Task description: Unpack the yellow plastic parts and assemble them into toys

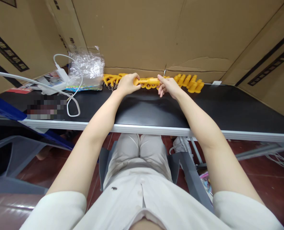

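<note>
Between my hands, above the back of the black table, is a yellow plastic piece with a ribbed shaft (148,82). My left hand (129,83) is closed around its left end, thumb and fingers pinching it. At the other end, my right hand (168,85) pinches the piece with thumb and forefinger while the other fingers curl loosely. Behind and below it lie several yellow ring-shaped parts (151,86), partly hidden. Yellow branched parts (112,79) lie left of my left hand, with small dark metal coils or chains (108,85). Several yellow peg-like parts (192,83) stand to the right of my right hand.
Cardboard walls (137,35) enclose the back and sides of the black table (228,108). Clear plastic wrap (86,67) sits on papers at the left, near a white cable (72,110) and adapter (62,74). A small white piece (217,83) lies at the back right.
</note>
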{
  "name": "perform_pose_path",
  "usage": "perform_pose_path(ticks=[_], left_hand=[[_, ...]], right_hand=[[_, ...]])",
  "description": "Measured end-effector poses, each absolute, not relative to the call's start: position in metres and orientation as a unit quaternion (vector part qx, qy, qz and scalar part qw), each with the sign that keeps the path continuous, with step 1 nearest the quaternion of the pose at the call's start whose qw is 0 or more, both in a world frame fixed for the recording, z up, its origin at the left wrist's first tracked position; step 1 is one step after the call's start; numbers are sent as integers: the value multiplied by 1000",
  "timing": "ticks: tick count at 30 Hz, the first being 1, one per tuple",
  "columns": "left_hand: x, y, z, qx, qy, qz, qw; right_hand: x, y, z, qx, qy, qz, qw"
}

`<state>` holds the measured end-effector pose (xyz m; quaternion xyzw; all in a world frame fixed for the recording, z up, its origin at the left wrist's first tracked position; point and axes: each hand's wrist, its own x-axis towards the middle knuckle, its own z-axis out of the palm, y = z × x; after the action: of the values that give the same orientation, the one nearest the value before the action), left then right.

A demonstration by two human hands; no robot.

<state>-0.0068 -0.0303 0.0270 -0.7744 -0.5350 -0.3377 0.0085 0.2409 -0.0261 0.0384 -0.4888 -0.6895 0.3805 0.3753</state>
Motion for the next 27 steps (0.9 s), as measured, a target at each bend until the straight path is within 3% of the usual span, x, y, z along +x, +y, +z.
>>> perform_pose_path(ticks=[19, 27], left_hand=[[-7, -33, 29, -764, -555, -329, -13], [-9, -30, 27, -762, -553, -338, -16]], right_hand=[[249, -26, 44, -485, -671, 446, 340], [258, -15, 36, -433, -719, 380, 387]])
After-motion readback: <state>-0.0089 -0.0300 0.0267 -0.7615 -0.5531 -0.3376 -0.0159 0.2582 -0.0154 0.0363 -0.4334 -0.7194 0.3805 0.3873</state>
